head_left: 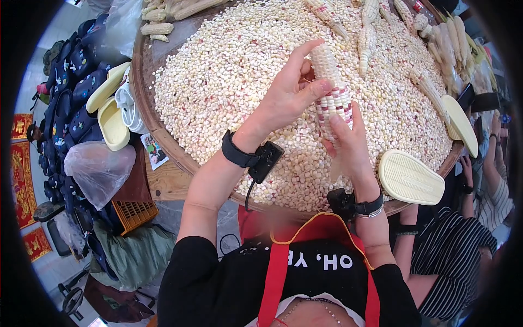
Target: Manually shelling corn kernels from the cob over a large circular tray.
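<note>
An ear of corn (333, 101) is held upright in front of me over a broad heap of loose corn kernels (229, 82). Its upper part is bare cob, while white and dark red kernels still cover the lower part. My left hand (286, 95) wraps round the upper half, with the thumb pressed at the border of the kernels. Lower down, my right hand (348, 141) grips the other end, its thumb lying on the kernels. The heap lies in a round wooden tray (143, 103).
Shelled cobs (367, 46) lie on the heap at the far side. A cream slipper sole (411, 179) rests at the tray's near right rim, another slipper (460, 126) beyond it. Left stand dark clogs (87, 90), cream slippers (113, 122) and a plastic bag (101, 169). People sit at right.
</note>
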Demonstrator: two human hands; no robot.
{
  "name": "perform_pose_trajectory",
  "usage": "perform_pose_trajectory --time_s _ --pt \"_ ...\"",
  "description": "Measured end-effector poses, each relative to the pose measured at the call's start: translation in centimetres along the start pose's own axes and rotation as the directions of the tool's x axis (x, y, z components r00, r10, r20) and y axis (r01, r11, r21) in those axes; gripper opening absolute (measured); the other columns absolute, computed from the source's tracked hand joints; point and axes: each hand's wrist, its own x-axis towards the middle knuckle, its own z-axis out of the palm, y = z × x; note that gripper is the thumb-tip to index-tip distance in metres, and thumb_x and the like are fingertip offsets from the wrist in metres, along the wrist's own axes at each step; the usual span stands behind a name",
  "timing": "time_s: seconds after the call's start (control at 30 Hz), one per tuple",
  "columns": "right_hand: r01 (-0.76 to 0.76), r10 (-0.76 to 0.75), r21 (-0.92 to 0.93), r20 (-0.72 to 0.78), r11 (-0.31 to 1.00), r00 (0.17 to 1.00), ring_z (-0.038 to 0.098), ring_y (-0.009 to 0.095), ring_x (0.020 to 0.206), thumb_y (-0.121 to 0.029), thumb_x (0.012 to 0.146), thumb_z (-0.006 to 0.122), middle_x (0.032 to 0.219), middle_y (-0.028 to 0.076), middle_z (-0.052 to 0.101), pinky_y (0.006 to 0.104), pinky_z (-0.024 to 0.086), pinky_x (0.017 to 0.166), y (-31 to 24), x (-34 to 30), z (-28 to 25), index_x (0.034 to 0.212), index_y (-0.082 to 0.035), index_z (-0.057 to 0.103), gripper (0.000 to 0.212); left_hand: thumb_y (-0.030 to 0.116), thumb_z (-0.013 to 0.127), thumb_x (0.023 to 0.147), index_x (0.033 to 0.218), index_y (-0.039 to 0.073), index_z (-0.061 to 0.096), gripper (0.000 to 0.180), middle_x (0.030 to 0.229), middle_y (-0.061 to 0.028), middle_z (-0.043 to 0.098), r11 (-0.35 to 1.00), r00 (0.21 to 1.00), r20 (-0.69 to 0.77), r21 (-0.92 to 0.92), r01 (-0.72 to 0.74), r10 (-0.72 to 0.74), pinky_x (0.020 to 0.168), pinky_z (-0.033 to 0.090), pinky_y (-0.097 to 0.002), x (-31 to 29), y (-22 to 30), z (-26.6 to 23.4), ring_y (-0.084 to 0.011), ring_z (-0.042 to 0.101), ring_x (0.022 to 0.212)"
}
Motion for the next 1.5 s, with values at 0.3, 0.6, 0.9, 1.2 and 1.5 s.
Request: perform_pose_trajectory --time_s 0.3,0.6,0.9,1.2,1.5 --pt "0.031 -0.029 0.058 -0.024 0.998 0.999 0.049 0.006 0.048 -0.025 0.082 0.059 0.080 0.004 0.057 0.0172 0.036 0.036 0.3 -0.2 0.5 0.112 -0.005 0.040 0.041 0.015 0.053 0.088 0.136 0.006 0.022 0.057 0.104 -0.0082 0.055 0.987 0.998 -0.032 0.148 0.063 -0.059 0.080 0.043 -0.0247 0.1 0.3 -0.9 -0.0106 0.052 0.092" --pt "0.011 -0.014 0.038 0.071 0.999 0.997 0.049 0.006 0.047 -0.030 0.085 0.055 0.076 0.004 0.057 0.0169 0.036 0.036 0.6 0.2 -0.4 0.113 -0.007 0.041 0.039 0.008 0.052 0.087 0.133 0.005 0.029 0.051 0.080 -0.0019 0.053 0.984 0.999 -0.027 0.173 -0.042 0.047 0.068 0.040 -0.0214 -0.1 0.3 -0.1 -0.0083 0.048 0.076" --pt "-0.033 0.008 0.215 0.114 0.976 0.993 0.048 0.007 0.045 -0.041 0.087 0.051 0.070 0.002 0.054 0.0180 0.036 0.034 0.8 0.1 -0.2 0.107 -0.007 0.044 0.040 0.011 0.050 0.089 0.137 0.003 0.022 0.056 0.112 -0.0105 0.054 0.999 0.999 0.026 0.025 0.042 -0.043 0.085 0.043 -0.0270 0.0 0.3 -1.5 -0.0127 0.052 0.099" --pt "-0.031 0.024 0.087 0.081 0.996 0.996 0.049 0.007 0.045 -0.043 0.088 0.046 0.071 0.003 0.054 0.0192 0.036 0.034 0.9 0.2 -0.9 0.104 -0.006 0.045 0.041 0.014 0.049 0.090 0.136 -0.001 0.020 0.057 0.119 -0.0119 0.050 0.997 0.994 0.104 -0.055 0.047 -0.041 0.089 0.040 -0.0279 -0.1 0.3 0.1 -0.0156 0.049 0.106" --pt "-0.039 0.025 0.106 0.127 0.994 0.992 0.049 0.006 0.048 -0.038 0.088 0.048 0.074 0.003 0.055 0.0180 0.038 0.037 1.1 0.0 -0.3 0.106 -0.006 0.045 0.036 0.011 0.050 0.089 0.136 0.001 0.020 0.057 0.115 -0.0111 0.052 0.976 0.985 -0.089 -0.176 0.131 -0.148 0.084 0.043 -0.0278 0.1 0.3 -0.5 -0.0143 0.052 0.101"
